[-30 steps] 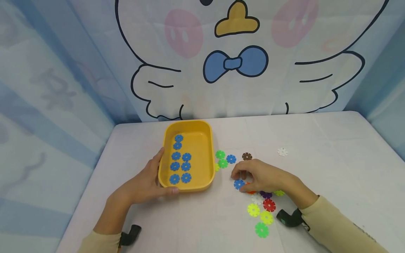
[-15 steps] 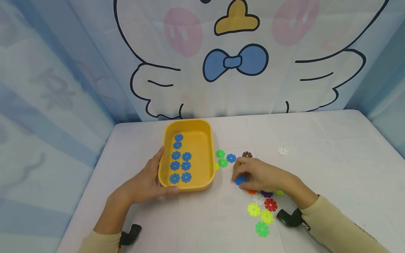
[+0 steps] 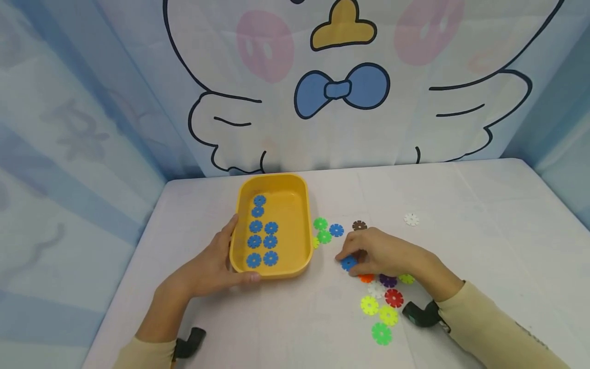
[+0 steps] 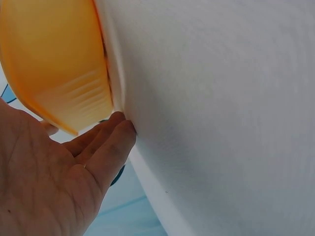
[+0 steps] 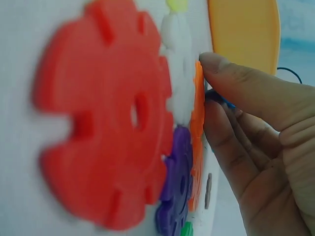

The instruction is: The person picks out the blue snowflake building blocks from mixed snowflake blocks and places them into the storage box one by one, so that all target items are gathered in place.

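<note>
At the near-left corner of the yellow tray (image 3: 295, 225), my left hand (image 3: 207, 266) grips it, fingers along the left wall and thumb along the near edge. Several blue notched plastic discs (image 3: 254, 241) lie flat in the tray, mostly on its left side. To the right of the tray, my right hand (image 3: 380, 251) pinches a blue notched disc (image 3: 349, 263) between thumb and fingers, low over the table. In the right wrist view, that disc is mostly hidden by the fingers, and an orange disc (image 5: 197, 147) stands right beside the thumb tip.
Near the right hand lie a purple disc (image 3: 388, 281), a red disc (image 3: 394, 298), a green disc (image 3: 381, 333) and several yellow ones. Farther back are another blue disc (image 3: 337, 230), a brown disc (image 3: 359, 225) and a white disc (image 3: 412, 219). A printed curtain (image 3: 341, 138) hangs behind the table.
The right fingers have closed on the blue disc and shifted it slightly, uncovering more of the orange and purple discs. The left hand and tray stay put.
</note>
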A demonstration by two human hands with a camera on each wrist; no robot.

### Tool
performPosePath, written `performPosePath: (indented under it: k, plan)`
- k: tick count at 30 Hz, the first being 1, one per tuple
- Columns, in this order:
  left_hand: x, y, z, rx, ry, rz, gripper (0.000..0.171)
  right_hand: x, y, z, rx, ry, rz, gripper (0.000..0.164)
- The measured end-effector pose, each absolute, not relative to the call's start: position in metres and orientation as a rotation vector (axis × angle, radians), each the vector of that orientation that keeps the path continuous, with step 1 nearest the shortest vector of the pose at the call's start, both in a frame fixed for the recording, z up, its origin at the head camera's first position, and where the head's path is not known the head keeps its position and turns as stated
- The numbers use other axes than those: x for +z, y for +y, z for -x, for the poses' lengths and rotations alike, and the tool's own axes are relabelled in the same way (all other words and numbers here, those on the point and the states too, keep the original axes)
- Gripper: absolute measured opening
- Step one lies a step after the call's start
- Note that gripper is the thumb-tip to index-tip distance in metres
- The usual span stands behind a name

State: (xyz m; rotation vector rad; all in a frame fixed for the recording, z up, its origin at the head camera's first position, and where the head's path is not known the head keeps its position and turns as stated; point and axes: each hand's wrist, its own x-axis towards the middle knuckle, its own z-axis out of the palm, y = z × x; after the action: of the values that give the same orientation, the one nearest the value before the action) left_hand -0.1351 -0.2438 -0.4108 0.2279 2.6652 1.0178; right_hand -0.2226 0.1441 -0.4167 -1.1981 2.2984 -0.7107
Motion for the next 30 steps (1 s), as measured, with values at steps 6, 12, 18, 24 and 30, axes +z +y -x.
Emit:
performPosePath:
  k: [6, 12, 18, 24, 30]
  plan:
    - [-0.41, -0.243, 0.135, 1.021, 2.653, -0.206, 0.139, -0.416, 0.146, 0.224, -0.676, 2.334, 1.215, 0.035]
    - [-0.409, -0.242, 0.136, 1.029, 2.651, -0.215, 0.139, -0.411, 0.144, 0.225, -0.741, 2.388, 1.216, 0.035]
    - [-0.408, -0.243, 0.134, 1.012, 2.657, -0.213, 0.138, -0.404, 0.141, 0.229, -0.783, 2.36, 1.213, 0.037]
    - [-0.408, -0.244, 0.134, 1.015, 2.659, -0.226, 0.138, -0.398, 0.137, 0.236, -0.849, 2.333, 1.222, 0.038]
    - [-0.41, -0.245, 0.133, 1.002, 2.67, -0.237, 0.137, -0.388, 0.132, 0.245, -1.01, 2.359, 1.205, 0.039]
